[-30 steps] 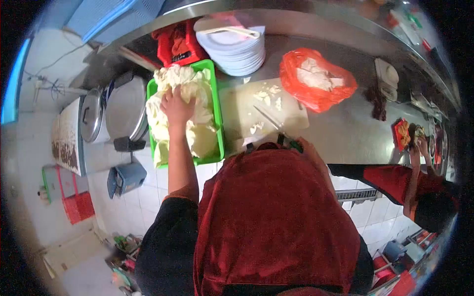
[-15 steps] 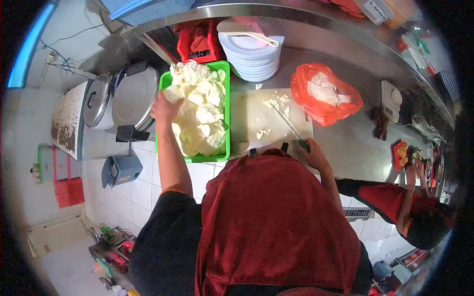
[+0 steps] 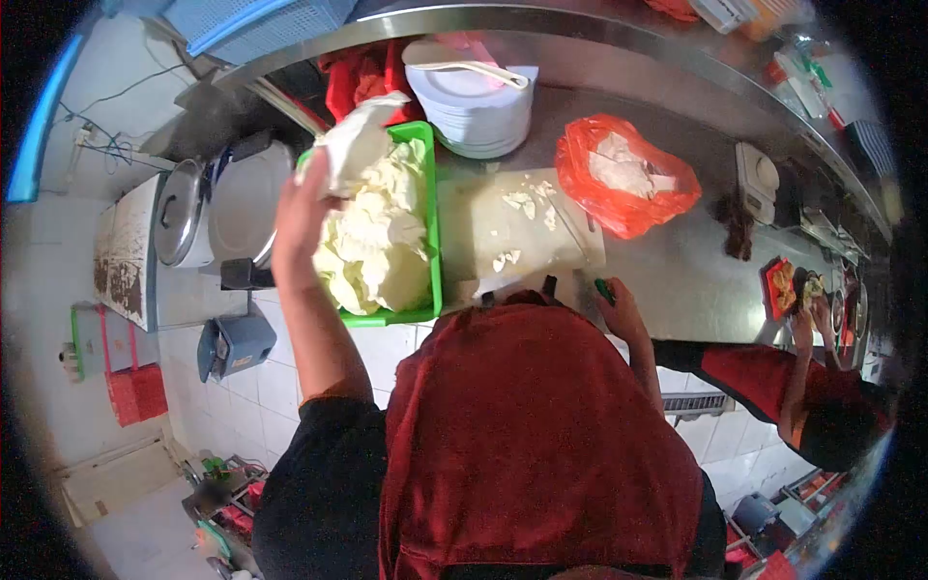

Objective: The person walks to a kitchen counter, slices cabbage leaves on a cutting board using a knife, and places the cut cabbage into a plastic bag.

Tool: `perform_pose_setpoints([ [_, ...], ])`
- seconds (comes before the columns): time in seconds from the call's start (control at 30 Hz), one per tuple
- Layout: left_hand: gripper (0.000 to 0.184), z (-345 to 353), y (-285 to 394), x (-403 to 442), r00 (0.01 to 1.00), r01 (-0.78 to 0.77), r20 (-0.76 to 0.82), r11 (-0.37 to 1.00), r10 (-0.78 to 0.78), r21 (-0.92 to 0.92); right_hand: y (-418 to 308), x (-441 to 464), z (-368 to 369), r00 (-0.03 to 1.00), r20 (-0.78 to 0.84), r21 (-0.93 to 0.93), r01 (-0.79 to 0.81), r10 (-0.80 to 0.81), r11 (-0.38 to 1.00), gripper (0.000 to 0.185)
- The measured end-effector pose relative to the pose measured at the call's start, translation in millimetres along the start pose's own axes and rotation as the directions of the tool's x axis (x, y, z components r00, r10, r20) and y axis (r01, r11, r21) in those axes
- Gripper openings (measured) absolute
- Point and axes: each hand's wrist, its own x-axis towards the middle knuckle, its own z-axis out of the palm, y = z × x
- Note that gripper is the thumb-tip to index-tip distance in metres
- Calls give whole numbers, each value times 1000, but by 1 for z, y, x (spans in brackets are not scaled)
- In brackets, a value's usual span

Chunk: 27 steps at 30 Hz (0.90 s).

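My left hand [image 3: 304, 217] is closed on a pale cabbage leaf [image 3: 362, 145], raised over the left side of a green crate [image 3: 434, 232]. More pale cabbage leaves [image 3: 377, 242] fill that crate. By the board's near right corner, my right hand [image 3: 623, 314] grips a knife by its green handle [image 3: 603, 289]. The blade slants away over the white cutting board [image 3: 464, 227] and is hard to make out. Small cut cabbage pieces [image 3: 522, 203] are scattered on the board, mostly toward its far right.
A stack of white plates [image 3: 478, 121] with a pale paddle [image 3: 464, 66] on top stands behind the board. To the right are an orange plastic bag [image 3: 628, 213] and a white scale [image 3: 757, 184]. Another person [image 3: 793, 387] works at the far right. Lidded pots [image 3: 251, 198] stand left.
My left hand has lifted a cabbage leaf up from the crate, its far end now toward the red bin. The right hand stays near the board's corner with the knife. The view has shifted slightly.
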Motion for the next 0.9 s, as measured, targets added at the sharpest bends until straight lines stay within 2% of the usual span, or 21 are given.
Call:
perform_pose_setpoints([
  [0.03, 51, 17, -18, 5, 986, 63, 162, 993, -45, -104, 5, 2, -2, 999, -36, -22, 39, -39, 999, 27],
  [0.1, 50, 84, -35, -4, 932, 306, 265, 927, -246, -216, -2, 2, -9, 997, -71, -74, 19, -24, 997, 26],
  [0.17, 53, 136, -75, 0, 799, 529, 452, 822, -397, -212, -12, 1, -17, 994, -112, -120, -3, -10, 993, 26],
  [0.23, 65, 181, -118, 1, 633, 709, 507, 701, -585, -77, -21, -1, -21, 984, -176, -135, -43, 18, 990, 29],
  [0.27, 65, 194, -138, 0, 623, 714, 518, 696, -586, -72, -23, -2, -21, 983, -182, -139, -56, 30, 989, 29],
  [0.33, 79, 212, -178, -4, 470, 812, 591, 584, -655, 2, -24, -4, -20, 981, -145, -64, -141, 131, 988, 33],
  [0.37, 79, 216, -195, -7, 462, 816, 595, 578, -658, 5, -25, -6, -19, 979, -145, -66, -151, 140, 986, 33],
  [0.43, 87, 216, -217, -8, 465, 786, 494, 599, -735, 152, -29, -9, -17, 990, -55, -63, -136, 132, 989, 42],
  [0.47, 90, 211, -215, -7, 579, 611, 420, 713, -699, 344, -33, -11, -16, 991, -25, -60, -132, 131, 989, 46],
  [0.5, 90, 209, -213, -7, 575, 612, 421, 711, -701, 347, -38, -12, -15, 995, -35, -142, -99, 95, 985, 48],
  [0.53, 86, 207, -212, -8, 783, 281, 281, 718, -555, 637, -43, -14, -13, 998, -39, -224, -64, 56, 972, 49],
  [0.57, 84, 206, -208, -10, 924, -37, 225, 513, -309, 858, -50, -14, -12, 998, -34, -226, -65, 59, 972, 49],
  [0.6, 84, 206, -206, -13, 923, -33, 223, 512, -314, 858, -58, -13, -12, 997, 5, -304, -77, 82, 949, 47],
  [0.63, 77, 205, -204, -16, 974, -134, 207, 518, -87, 845, -66, -11, -11, 993, 42, -381, -84, 108, 921, 45],
  [0.67, 75, 203, -204, -18, 972, -233, 184, 498, 146, 835, -77, -7, -11, 993, 49, -382, -82, 108, 921, 45],
  [0.7, 75, 202, -214, -12, 973, -228, 181, 498, 142, 837, -89, -2, -12, 990, 86, -368, -76, 115, 927, 46],
  [0.77, 70, 200, -230, 3, 894, -448, 304, 681, 330, 579, -97, 6, -3, 984, 124, -356, -73, 125, 932, 47],
  [0.8, 70, 201, -230, 2, 894, -447, 303, 683, 329, 577, -97, 10, 4, 996, 64, -372, -40, 68, 927, 48],
  [0.83, 62, 203, -230, 1, 947, -280, 301, 750, 114, 599, -98, 14, 8, 1000, 3, -391, -6, 8, 921, 49],
  [0.87, 54, 205, -226, 0, 950, -103, 293, 778, -108, 620, -104, 16, 8, 1000, 2, -394, -6, 8, 919, 49],
  [0.9, 54, 208, -233, 0, 950, -103, 293, 780, -106, 617, -111, 18, 6, 999, 43, -367, 11, 5, 930, 47],
])
